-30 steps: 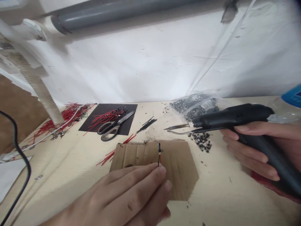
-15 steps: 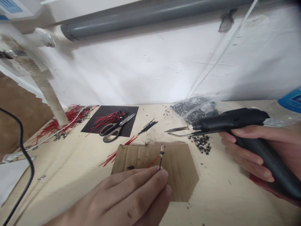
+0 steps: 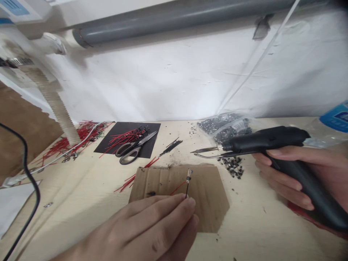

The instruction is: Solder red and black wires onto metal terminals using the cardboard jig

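Between thumb and fingers, my left hand (image 3: pixel 152 226) pinches a thin black wire (image 3: pixel 187 190) over a piece of brown cardboard (image 3: pixel 209 195). A small metal-and-black part (image 3: pixel 189 175) sits at the wire's upper end, and a red wire (image 3: pixel 178 187) slants away from it. My right hand (image 3: pixel 293 174) is wrapped round the handle of a black pistol-shaped soldering iron (image 3: pixel 272 139). Its pointed tip (image 3: pixel 197 150), with a thin metal tube just beneath, points left, above and apart from the small part.
Scissors (image 3: pixel 136 146) and red wires lie on a black sheet (image 3: pixel 103 143). Cut black wires (image 3: pixel 170 146), loose small parts (image 3: pixel 233 167) and a plastic bag of parts (image 3: pixel 225 125) are behind the cardboard. A corrugated hose (image 3: pixel 58 105) stands left; a clear bottle (image 3: pixel 335 123) lies right.
The small part on the black wire has shifted slightly right and tilted a little. Both hands stay almost where they were, and the iron keeps its position.
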Available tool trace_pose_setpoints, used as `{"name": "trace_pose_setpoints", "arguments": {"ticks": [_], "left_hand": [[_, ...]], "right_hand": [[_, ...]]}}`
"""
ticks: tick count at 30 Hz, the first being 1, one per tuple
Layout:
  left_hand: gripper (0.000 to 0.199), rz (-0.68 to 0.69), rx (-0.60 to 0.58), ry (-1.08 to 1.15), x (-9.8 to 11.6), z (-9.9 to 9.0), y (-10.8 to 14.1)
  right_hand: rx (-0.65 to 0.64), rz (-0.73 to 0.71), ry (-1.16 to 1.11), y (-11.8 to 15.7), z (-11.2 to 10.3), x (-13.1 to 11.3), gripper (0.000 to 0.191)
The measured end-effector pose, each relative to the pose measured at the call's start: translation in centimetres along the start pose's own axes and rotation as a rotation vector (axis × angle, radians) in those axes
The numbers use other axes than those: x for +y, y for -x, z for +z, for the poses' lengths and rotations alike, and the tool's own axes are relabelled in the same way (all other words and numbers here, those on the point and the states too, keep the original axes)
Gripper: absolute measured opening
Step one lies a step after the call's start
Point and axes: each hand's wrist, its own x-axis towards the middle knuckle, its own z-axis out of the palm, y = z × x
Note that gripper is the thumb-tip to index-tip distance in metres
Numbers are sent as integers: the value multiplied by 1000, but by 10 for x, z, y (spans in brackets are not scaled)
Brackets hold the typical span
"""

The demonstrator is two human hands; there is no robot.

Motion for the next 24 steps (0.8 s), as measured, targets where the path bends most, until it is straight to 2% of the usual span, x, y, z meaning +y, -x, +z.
{"name": "trace_pose_setpoints", "arguments": {"ticks": [3, 7, 11, 16, 20, 24], "left_hand": [[29, 90, 7, -6, 0, 1, -9], [26, 41, -48, 85, -1, 6, -19], [28, 15, -45, 154, -1, 13, -25], [33, 96, -157, 92, -4, 17, -28], [22, 97, -69, 90, -6, 17, -24], [23, -41, -22, 133, -9, 20, -20]], "right_hand": [[3, -11, -4, 1, -1, 1, 34], [11, -18, -10, 0, -1, 3, 33], [7, 12, -5, 1, 0, 2, 36], [-17, -14, 6, 2, 0, 0, 33], [-18, -39, 8, 1, -1, 3, 31], [-35, -55, 26, -1, -1, 3, 31]]}}
